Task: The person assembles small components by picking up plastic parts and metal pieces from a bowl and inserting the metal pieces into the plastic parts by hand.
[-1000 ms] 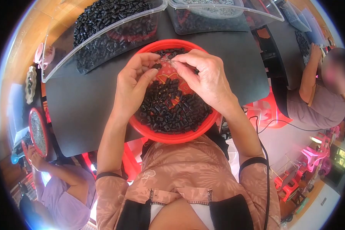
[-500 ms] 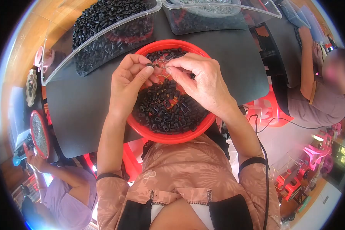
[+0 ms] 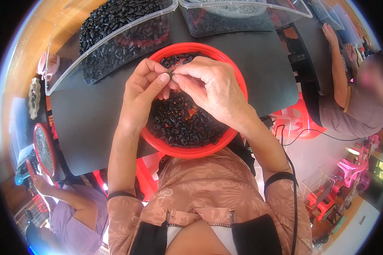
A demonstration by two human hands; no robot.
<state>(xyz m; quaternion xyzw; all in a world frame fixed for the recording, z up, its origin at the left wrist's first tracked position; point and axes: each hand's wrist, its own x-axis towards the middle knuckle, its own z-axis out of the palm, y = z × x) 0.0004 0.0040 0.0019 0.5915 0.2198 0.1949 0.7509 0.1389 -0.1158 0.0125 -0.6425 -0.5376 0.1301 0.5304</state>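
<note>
My left hand (image 3: 141,87) pinches a small black plastic piece (image 3: 170,72) between thumb and forefinger. Against it, the fingertips of my right hand (image 3: 215,89) are pressed together; the tiny thing in them is too small and covered to name. Both hands hover over a round red basin (image 3: 239,74). Many short black hollow plastic pieces (image 3: 178,127) lie in its near part, and more are heaped at its far side behind my fingers. Some small shiny bits show on the basin's floor between the two heaps.
Beyond the basin on the dark table (image 3: 81,140) stand a clear bin (image 3: 115,49) full of black pieces and another clear bin (image 3: 230,25) holding a bowl of shiny bits. One person (image 3: 78,208) sits at left near a red tray (image 3: 38,148), another person (image 3: 357,106) at right.
My right hand has moved left, bringing its fingertips from a small gap away up against the black piece. My left hand stays almost in place. The people's hands at both sides have shifted.
</note>
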